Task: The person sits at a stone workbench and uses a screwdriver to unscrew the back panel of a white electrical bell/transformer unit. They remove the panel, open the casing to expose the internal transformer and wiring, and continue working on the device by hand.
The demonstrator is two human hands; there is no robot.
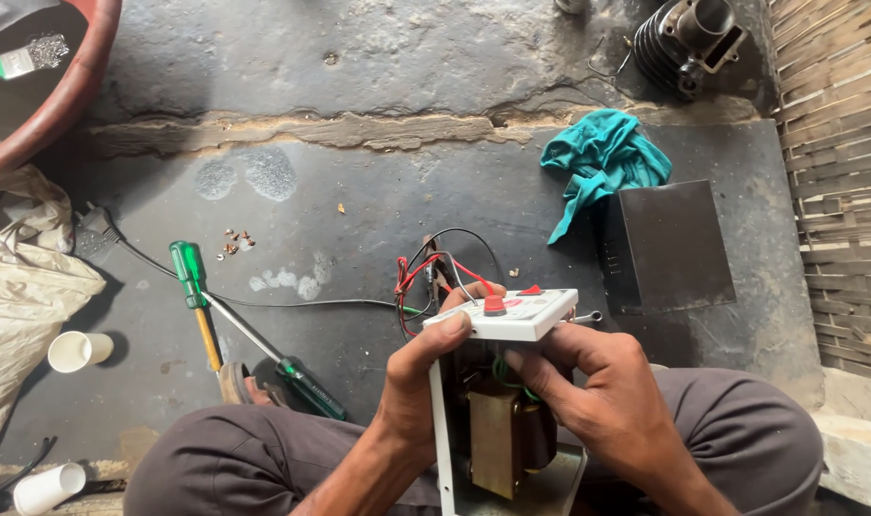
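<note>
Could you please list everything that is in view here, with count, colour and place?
device: one, white panel with red buttons, yellow transformer inside, held over the lap
wires: several, red and black, behind the panel
screwdrivers: two, green handles, crossed on the floor, left
cups: two, white, lying far left
cloth: one, teal, upper right
box: one, black, right
engine cylinder: one, grey, top right
brush: one, green handle, in the red basin
left hand: grips panel's left edge
right hand: holds panel's underside

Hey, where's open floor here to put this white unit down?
Bare floor lies between the green screwdrivers and the black metal cover, beyond the loose wires. Another patch sits above the cracked seam. Crowded: near the paper cups and around the teal rag.
</note>
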